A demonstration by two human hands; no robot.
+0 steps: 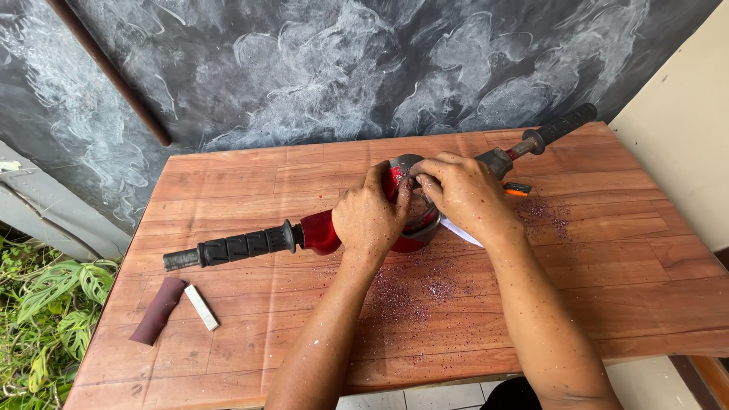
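Both hands clasp the red motorcycle handlebar cover [323, 232] at mid-table: the left hand [370, 220] wraps its centre, the right hand [463, 193] pinches its upper edge. Its long axis runs diagonally, from the near-left grip [228, 248] to the far-right grip [558, 127].

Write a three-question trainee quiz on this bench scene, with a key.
1. True or false: both hands rest on the red handlebar part.
2. What lies nearest the table's front-left corner: A) maroon sandpaper roll, B) orange tool, C) white sheet?
3. What is scattered on the wood below the hands?

Key: 1 true; 2 A; 3 reddish dust.
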